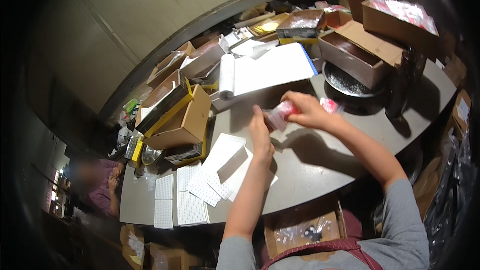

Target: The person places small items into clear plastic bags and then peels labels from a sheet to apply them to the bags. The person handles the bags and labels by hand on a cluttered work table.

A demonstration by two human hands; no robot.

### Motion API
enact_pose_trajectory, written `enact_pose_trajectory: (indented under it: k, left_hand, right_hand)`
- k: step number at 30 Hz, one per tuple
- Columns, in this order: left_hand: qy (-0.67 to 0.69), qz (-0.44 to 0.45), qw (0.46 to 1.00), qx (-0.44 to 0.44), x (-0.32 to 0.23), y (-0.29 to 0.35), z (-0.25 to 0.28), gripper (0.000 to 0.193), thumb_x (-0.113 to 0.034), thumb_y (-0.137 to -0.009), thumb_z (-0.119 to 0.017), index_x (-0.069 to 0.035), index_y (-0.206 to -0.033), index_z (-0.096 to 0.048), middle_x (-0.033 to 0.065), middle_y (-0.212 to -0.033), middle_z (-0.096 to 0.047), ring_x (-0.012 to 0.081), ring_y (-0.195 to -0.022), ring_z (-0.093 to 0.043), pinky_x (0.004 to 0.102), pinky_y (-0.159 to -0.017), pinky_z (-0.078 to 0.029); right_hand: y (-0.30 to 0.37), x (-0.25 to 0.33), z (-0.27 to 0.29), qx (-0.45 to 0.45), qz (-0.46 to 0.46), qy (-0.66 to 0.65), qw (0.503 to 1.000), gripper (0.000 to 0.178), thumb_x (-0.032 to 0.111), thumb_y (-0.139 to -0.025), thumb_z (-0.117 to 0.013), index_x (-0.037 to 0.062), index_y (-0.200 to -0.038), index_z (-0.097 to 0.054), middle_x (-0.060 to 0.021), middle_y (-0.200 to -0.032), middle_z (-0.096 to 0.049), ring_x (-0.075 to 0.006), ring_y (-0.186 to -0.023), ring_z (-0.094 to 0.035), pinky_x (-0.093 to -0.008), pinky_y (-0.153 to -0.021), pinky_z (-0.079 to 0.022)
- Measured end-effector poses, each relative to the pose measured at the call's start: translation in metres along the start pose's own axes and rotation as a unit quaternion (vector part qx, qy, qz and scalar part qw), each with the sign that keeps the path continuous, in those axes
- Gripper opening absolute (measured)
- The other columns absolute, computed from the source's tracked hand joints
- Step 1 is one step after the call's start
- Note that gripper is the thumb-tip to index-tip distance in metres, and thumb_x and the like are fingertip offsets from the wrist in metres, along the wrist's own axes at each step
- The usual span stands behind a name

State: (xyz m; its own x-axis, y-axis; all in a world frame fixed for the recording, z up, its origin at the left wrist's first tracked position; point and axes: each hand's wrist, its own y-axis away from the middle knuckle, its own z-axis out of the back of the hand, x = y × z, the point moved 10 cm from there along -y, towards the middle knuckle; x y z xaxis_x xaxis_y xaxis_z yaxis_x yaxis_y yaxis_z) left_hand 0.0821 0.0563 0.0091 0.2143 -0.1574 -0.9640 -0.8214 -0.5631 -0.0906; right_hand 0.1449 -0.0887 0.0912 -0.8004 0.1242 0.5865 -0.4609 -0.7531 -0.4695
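A small clear plastic packet [278, 118] with red and white on it is held above the grey table, between my two hands. My right hand [306, 110] is closed on its red end, with the fingers bent over the top. My left hand [260, 134] is at the packet's left end, thumb pointing up; it appears to grip that end, though its other fingers are mostly hidden. Beyond my right wrist lies another red-and-white packet [328, 104]. Left of my left forearm, several white sheets with rows of small dark marks [192, 209] lie on the table [295, 190].
Cardboard boxes [187, 120] crowd the table's left and far sides. A white roll [226, 76] lies by a large white sheet [272, 70]. A metal bowl [345, 82] stands at the far right. An open box [300, 230] is below the near edge. Another person [102, 185] sits at left.
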Motion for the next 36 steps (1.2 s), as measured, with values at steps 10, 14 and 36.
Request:
enact_pose_trajectory:
  k: [10, 14, 36]
  left_hand:
    - [0.031, -0.048, 0.995, -0.076, -0.026, 0.021, 0.009, 0.060, -0.057, -0.103, -0.046, -0.017, -0.062, -0.031, -0.0056, -0.061, -0.030, 0.0070, -0.056, -0.030, 0.0265, -0.052, -0.028]
    - [0.078, -0.023, 0.994, -0.074, -0.021, 0.029, -0.008, 0.059, -0.055, -0.104, -0.047, -0.017, -0.061, -0.033, -0.0059, -0.058, -0.030, 0.0055, -0.054, -0.034, 0.0240, -0.051, -0.031]
    - [0.304, 0.026, 0.915, 0.264, 0.033, 0.037, -0.039, 0.034, -0.043, -0.105, -0.052, -0.012, -0.092, -0.061, 0.0001, -0.086, -0.061, 0.0120, -0.074, -0.061, 0.0237, -0.066, -0.050]
  right_hand:
    - [0.025, 0.031, -0.032, -0.025, 0.003, -0.144, 0.989, 0.046, 0.021, -0.080, -0.071, -0.0008, -0.117, -0.056, -0.0176, -0.095, -0.063, -0.0289, -0.080, -0.065, -0.0368, -0.072, -0.051]
    - [0.023, 0.024, -0.015, -0.126, 0.025, -0.095, 0.987, 0.053, 0.042, -0.080, -0.078, -0.0023, -0.101, -0.057, -0.0146, -0.092, -0.057, -0.0257, -0.083, -0.058, -0.0333, -0.071, -0.047]
    - [0.063, 0.127, -0.014, -0.280, 0.243, 0.013, 0.929, 0.026, 0.013, -0.080, -0.074, 0.0040, -0.067, -0.053, -0.0134, -0.062, -0.048, -0.0301, -0.050, -0.052, -0.0368, -0.047, -0.041]
